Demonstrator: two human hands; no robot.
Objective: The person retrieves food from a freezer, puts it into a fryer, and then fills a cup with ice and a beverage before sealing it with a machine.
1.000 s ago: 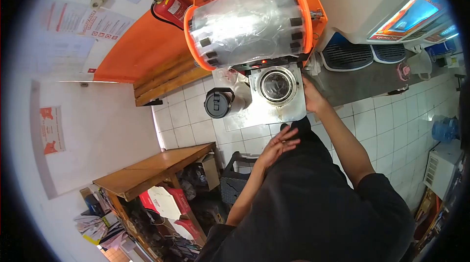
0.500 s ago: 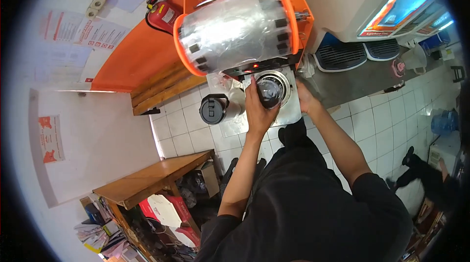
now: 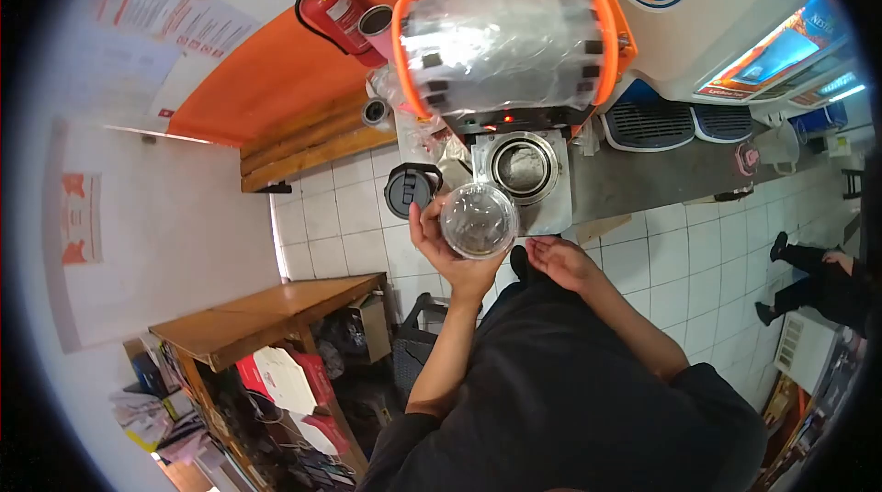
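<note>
My left hand (image 3: 457, 258) is wrapped round a clear plastic cup (image 3: 479, 221), seen from above, just in front of the orange sealing machine (image 3: 627, 37). To its right, my right hand (image 3: 560, 262) is held low with fingers slightly curled and apart, holding nothing. Beyond both hands lies the machine's metal plate (image 3: 547, 212) with a round ring holder (image 3: 526, 168). A large roll of clear film (image 3: 510, 46) sits above the plate. A dark-lidded tumbler (image 3: 411, 191) stands left of the cup.
A red fire extinguisher (image 3: 335, 10) and a pink cup (image 3: 376, 22) are at the upper left. Drink dispenser trays (image 3: 648, 115) are on the right. A wooden shelf unit (image 3: 266, 313) stands lower left. Another person (image 3: 818, 276) is at the far right.
My left hand has moved toward me with the cup, off the ring holder. My right hand has drawn back from the plate's right side. The view has shifted.
</note>
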